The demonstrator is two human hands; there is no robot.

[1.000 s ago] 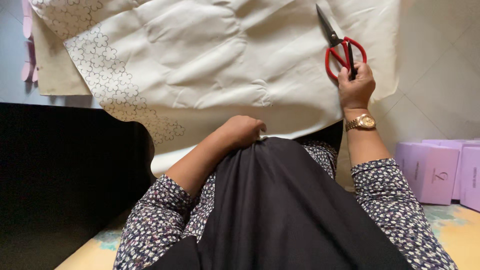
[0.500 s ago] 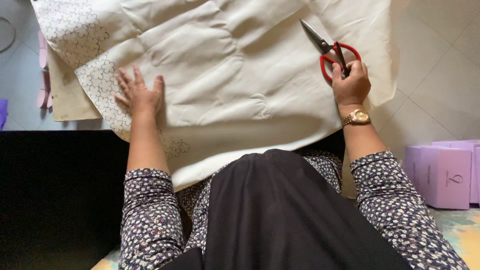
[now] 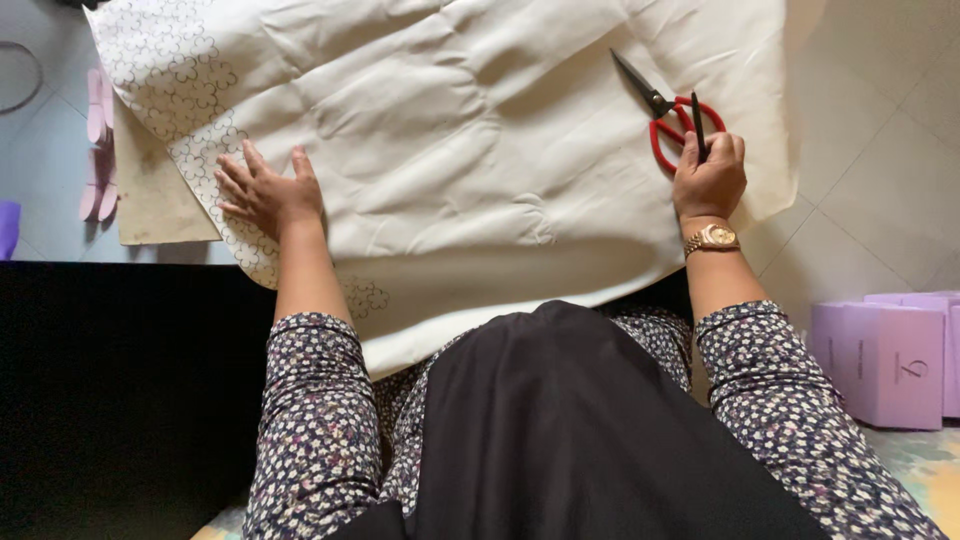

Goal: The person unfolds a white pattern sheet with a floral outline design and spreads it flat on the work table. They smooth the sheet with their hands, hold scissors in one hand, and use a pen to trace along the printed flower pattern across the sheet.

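Your left hand (image 3: 265, 192) is pressing flat, fingers spread, on the cream cotton cloth (image 3: 450, 150), while your right hand (image 3: 710, 178) is gripping the red-handled steel scissors (image 3: 662, 108).

Home floor – tiles (image 3: 880, 130), fabric (image 3: 460, 120), scissors (image 3: 668, 112)

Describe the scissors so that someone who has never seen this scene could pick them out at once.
A large cream cloth is spread over the tiled floor. Near its right edge the right hand, with a gold watch on its wrist, rests on the scissors. They have red loop handles and dark blades pointing up and left, the only red thing on the cloth.
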